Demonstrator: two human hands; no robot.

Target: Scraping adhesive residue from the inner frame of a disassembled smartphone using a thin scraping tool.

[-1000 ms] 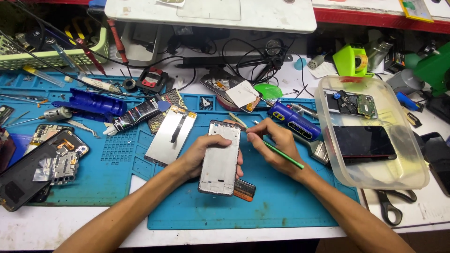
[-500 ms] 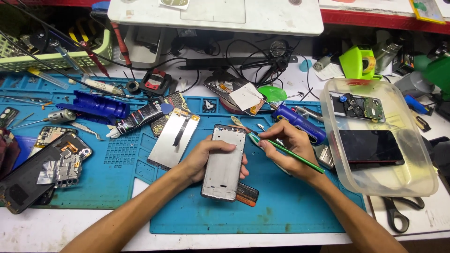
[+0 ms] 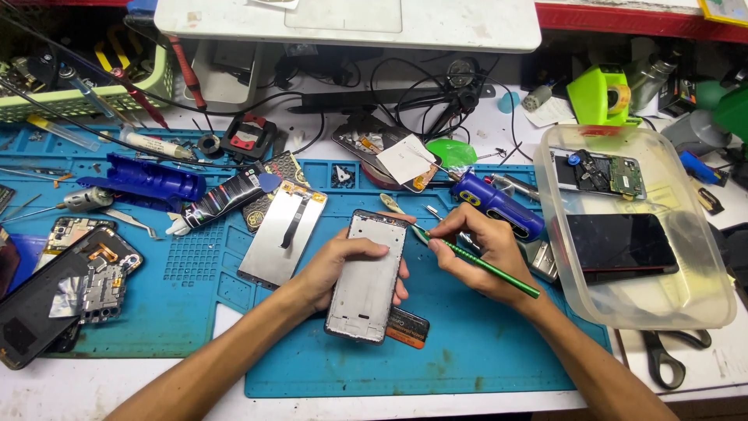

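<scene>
Cluttered across my bench lies a blue work mat (image 3: 483, 366), on it beside a clear plastic tub (image 3: 701, 304) my left hand (image 3: 339, 269) clasps a silver phone frame (image 3: 366, 277) lying flat, while my right hand (image 3: 475, 253) pinches a green-handled tool (image 3: 487, 267) at its upper right edge.

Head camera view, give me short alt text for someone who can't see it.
A person's left hand steadies a silver phone frame on a blue repair mat while the right hand holds a green tool at its upper right edge. Phone parts and a clear plastic tub surround them.
</scene>
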